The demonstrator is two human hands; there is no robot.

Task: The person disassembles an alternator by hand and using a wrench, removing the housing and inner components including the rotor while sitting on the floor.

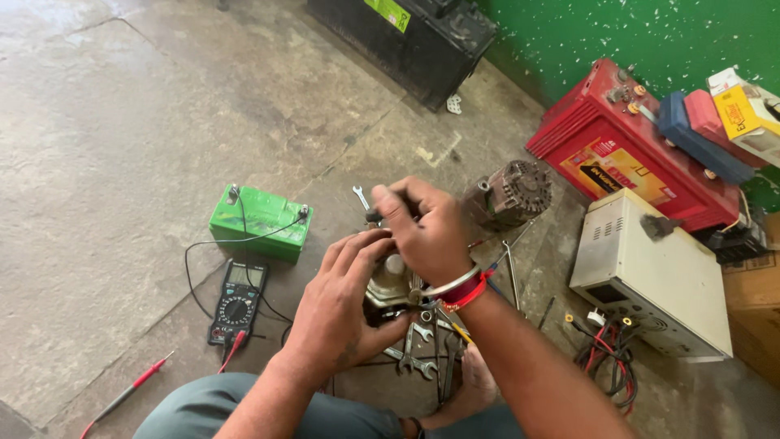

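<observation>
My left hand (341,305) cups a small grey metal motor part (388,284) and holds it just above the floor. My right hand (426,232) is closed over the top of that part, gripping a dark-handled tool (374,216) whose tip is hidden by my fingers. A metal bangle and red thread circle my right wrist. Under my hands, several spanners (418,354) lie on the concrete.
A small green battery (260,219) with black leads sits left, a black multimeter (237,302) in front of it, a red probe (130,390) further left. An alternator (512,193), red battery (617,146), beige box (650,276) and large black battery (414,36) lie right and behind.
</observation>
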